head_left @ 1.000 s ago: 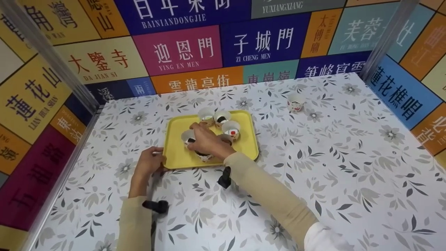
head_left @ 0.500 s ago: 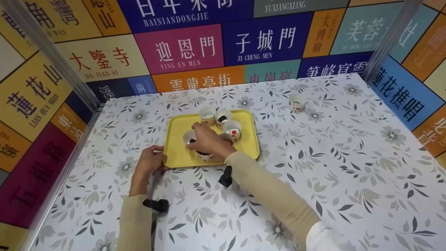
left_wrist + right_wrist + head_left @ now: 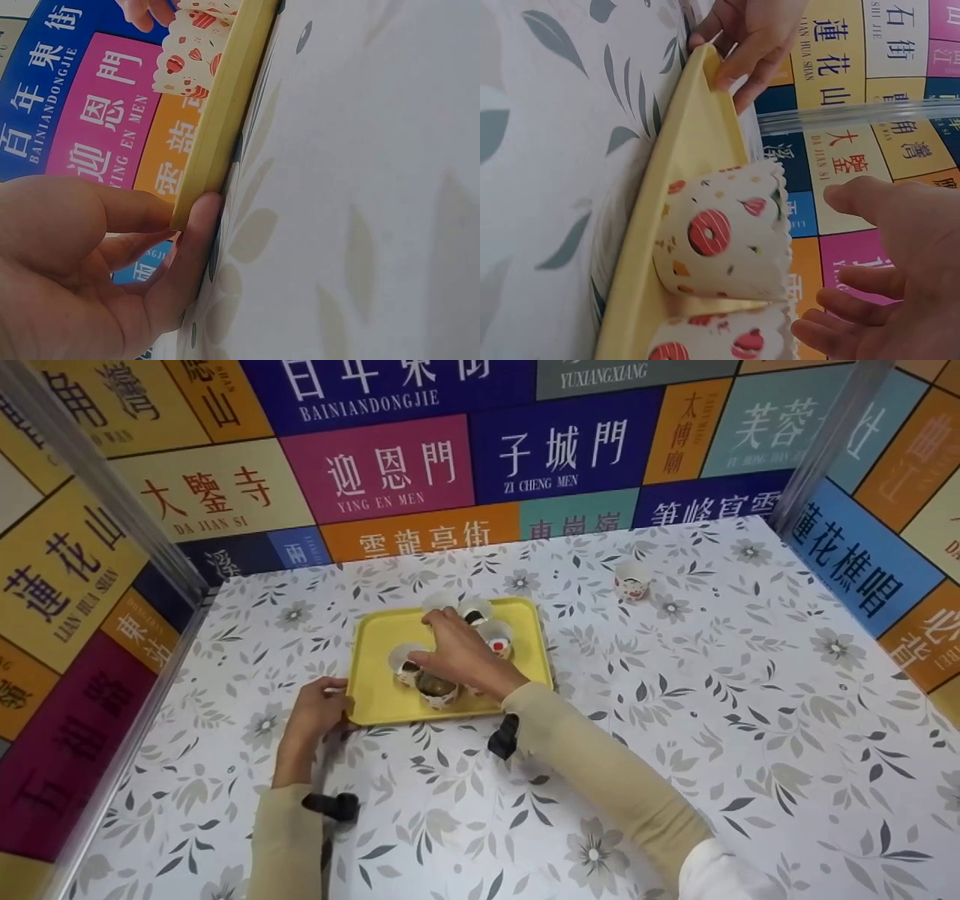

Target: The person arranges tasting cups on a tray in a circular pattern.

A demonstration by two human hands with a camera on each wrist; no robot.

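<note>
My left hand [image 3: 316, 711] pinches the left edge of a yellow tray [image 3: 373, 697]; the left wrist view shows thumb and fingers on either side of its rim. Over the tray my right hand [image 3: 469, 654] hovers with fingers spread, holding nothing. In the right wrist view it is beside the scalloped rims of paper cups [image 3: 724, 236] printed with doughnuts. A cup with a brown, rounded filling [image 3: 437, 688] stands at the tray's front. Left of it is a cup with something dark inside [image 3: 405, 664]. A cup holding a red piece [image 3: 496, 642] and others behind are partly hidden by my right hand.
One more printed cup [image 3: 632, 580] stands alone on the floral tablecloth [image 3: 735, 660], at the back right. Colourful panels with lettering [image 3: 390, 465] rise behind the table, and clear upright posts [image 3: 821, 457] stand at its back corners.
My right hand has let go of the front cup and lifted off it, shifting slightly right and back, so the cup's brown filling now shows. The left hand keeps its place on the tray.
</note>
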